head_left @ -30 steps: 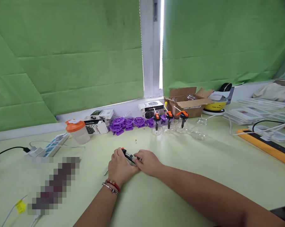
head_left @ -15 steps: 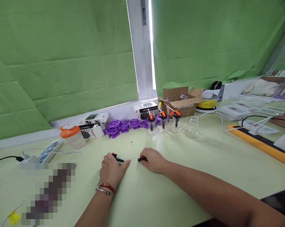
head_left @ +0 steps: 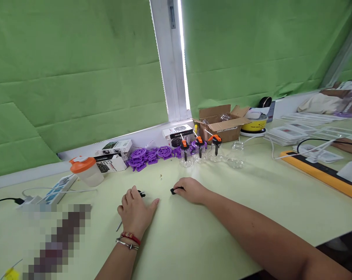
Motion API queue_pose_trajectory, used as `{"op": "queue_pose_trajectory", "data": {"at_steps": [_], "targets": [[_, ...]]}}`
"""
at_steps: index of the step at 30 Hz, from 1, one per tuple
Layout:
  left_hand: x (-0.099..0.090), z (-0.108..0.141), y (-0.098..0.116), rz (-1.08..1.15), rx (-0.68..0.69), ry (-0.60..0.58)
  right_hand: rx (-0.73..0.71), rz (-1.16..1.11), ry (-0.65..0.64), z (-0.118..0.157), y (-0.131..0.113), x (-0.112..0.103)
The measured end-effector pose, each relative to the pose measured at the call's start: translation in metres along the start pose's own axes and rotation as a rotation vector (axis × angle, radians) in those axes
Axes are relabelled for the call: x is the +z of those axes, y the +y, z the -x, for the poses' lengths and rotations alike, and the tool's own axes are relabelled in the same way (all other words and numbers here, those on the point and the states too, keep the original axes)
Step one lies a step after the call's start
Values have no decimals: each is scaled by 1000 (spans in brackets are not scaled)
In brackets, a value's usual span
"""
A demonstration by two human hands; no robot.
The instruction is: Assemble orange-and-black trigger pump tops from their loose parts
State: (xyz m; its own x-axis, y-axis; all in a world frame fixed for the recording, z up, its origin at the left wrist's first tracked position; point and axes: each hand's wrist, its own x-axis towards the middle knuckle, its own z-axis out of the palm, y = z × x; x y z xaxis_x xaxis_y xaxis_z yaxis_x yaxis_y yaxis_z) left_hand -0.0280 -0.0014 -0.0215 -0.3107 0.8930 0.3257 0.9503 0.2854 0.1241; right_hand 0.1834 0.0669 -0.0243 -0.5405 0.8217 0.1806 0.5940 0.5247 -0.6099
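Pale-green table (head_left: 176, 241) | green coverings (head_left: 76, 77) behind | right hand (head_left: 191, 190) pinches black piece (head_left: 172, 191) | left hand (head_left: 135, 212) over dark part (head_left: 142, 193) (can't tell grip)

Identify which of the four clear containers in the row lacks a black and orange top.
The rightmost container; the other three containers each have a black and orange top.

Green window coverings (head_left: 91, 77), orange-lidded bottle (head_left: 90, 172) — near a white power strip (head_left: 58, 189), yellow bowl (head_left: 254, 126), pale cloth (head_left: 318, 104)

From our head, we look forward and down, the table (head_left: 176, 241) close below us and green blinds (head_left: 82, 85) farther off at twelve o'clock.
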Motion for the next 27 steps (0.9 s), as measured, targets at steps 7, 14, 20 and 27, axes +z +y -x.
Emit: {"op": "queue_pose_trajectory", "data": {"at_steps": [7,14,20,27], "targets": [[-1,7,9,-28,131,31,86,-138,27,-4,2,-2],[5,9,22,173,484,20,99,-196,61,-7,8,0],[11,4,34,302,610,-99,87,-253,51,-9,11,2],[9,1,36,327,590,-207,116,-316,10,-7,14,1]]}}
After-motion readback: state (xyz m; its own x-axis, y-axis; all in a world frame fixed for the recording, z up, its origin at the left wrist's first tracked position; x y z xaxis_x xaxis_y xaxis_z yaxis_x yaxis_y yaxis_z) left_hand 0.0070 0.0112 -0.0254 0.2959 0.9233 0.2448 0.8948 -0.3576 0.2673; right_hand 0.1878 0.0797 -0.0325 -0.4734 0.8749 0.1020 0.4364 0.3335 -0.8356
